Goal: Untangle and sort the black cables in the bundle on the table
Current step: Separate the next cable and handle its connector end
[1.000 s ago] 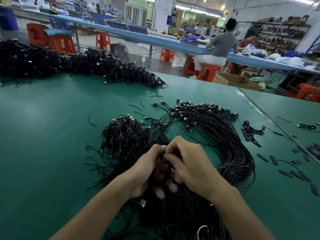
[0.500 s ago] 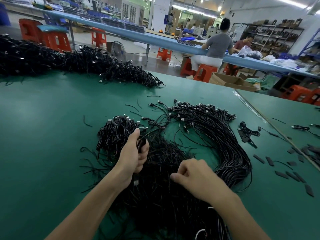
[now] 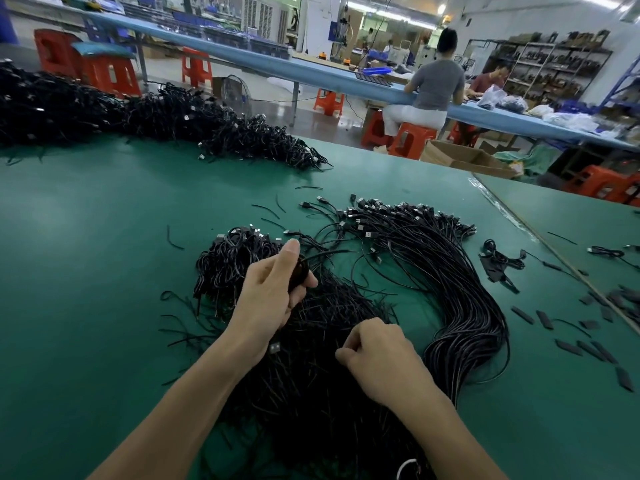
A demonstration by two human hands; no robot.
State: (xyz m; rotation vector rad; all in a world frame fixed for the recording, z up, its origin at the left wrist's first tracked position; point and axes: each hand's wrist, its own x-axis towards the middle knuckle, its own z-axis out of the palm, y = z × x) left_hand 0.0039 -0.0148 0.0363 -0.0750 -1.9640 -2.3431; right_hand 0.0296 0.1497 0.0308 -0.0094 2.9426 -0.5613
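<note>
Mid-untangling: on the worktop (image 3: 90, 271), a left hand (image 3: 273, 292) grips a few cables (image 3: 327, 252) drawn from the bundle (image 3: 311, 393), while the right hand (image 3: 381, 358) pinches the bundle's top. Next, probably, one cable must slide free toward the straightened sheaf (image 3: 460, 289) right of the bundle.

One wide-angle head view looks forward and down from above and behind the forearms. It sits close over the left hand (image 3: 273, 296) and right hand (image 3: 379, 358) on the cable bundle (image 3: 311, 396). Past the hands it faces across the green table (image 3: 86, 254).
</note>
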